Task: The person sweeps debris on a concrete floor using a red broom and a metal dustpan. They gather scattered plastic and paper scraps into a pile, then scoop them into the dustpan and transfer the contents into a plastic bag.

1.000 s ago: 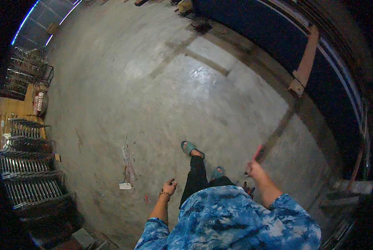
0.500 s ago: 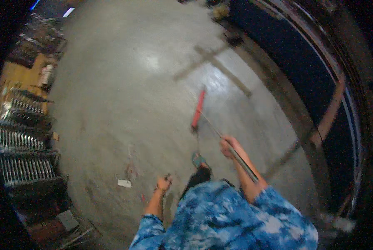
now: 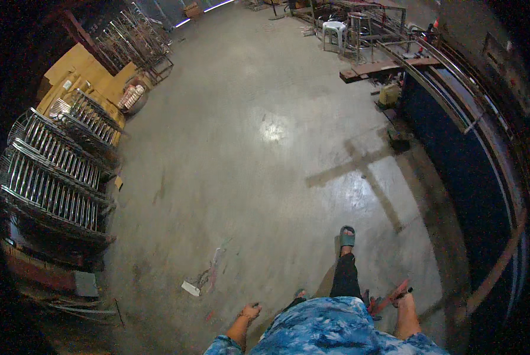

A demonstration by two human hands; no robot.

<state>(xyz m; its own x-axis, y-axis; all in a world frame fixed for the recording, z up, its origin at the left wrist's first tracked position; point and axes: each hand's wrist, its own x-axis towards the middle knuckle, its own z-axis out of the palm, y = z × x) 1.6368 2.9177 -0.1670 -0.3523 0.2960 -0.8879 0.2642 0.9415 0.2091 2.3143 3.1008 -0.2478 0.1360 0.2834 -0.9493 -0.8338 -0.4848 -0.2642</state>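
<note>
My right hand (image 3: 403, 300) is low at the right beside my hip, its fingers closed round the handle of a long-handled floor tool. The tool's red bar-shaped head (image 3: 388, 300) shows just left of that hand; most of the handle is hidden, and I cannot tell whether the head touches the floor. My left hand (image 3: 251, 310) hangs at my left side with its fingers curled. Whether it holds something small cannot be made out. Left of it on the concrete floor lie a white scrap (image 3: 190, 288) and a tangle of thin strips (image 3: 209, 273).
Stacked metal racks (image 3: 58, 171) line the left side, with cardboard (image 3: 93, 77) behind them. A white plastic stool (image 3: 334, 34) and metal frames stand at the far right. A long dark-sided bench (image 3: 454, 142) runs along the right. My sandalled foot (image 3: 348, 236) is stretched forward.
The red head has gone from the floor ahead of me back to beside my right hip, with my right hand drawn back and lowered. One foot is farther forward, and the view is tilted farther ahead.
</note>
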